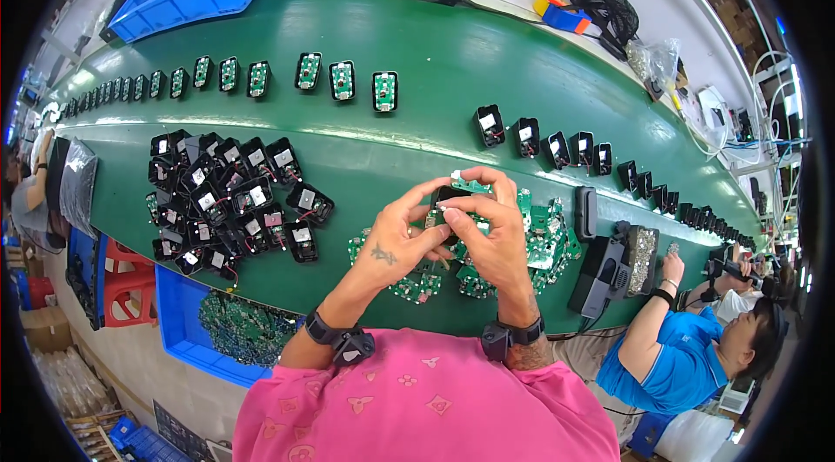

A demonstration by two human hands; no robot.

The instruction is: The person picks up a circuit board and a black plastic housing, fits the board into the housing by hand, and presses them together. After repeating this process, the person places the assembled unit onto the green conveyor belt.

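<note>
My left hand (398, 237) and my right hand (494, 231) meet at the middle of the green bench. Between them is a small black plastic case (445, 194), mostly covered by my fingers. My left fingers are closed round its side. My right thumb and fingertips pinch at a tiny white part by the case, perhaps a plug; its kind is too small to make out. Beneath and beside my hands lies a heap of green circuit boards (544, 240). To the left is a pile of open black cases (228, 192) with silvery blocks and thin red wires inside.
Cases fitted with green boards (342, 81) line the far left; open black cases (528, 137) line the right. A blue bin (187, 14) stands at the back left, a blue tray (178, 323) below the front edge. A black device (598, 275) and a co-worker (670, 349) are at right.
</note>
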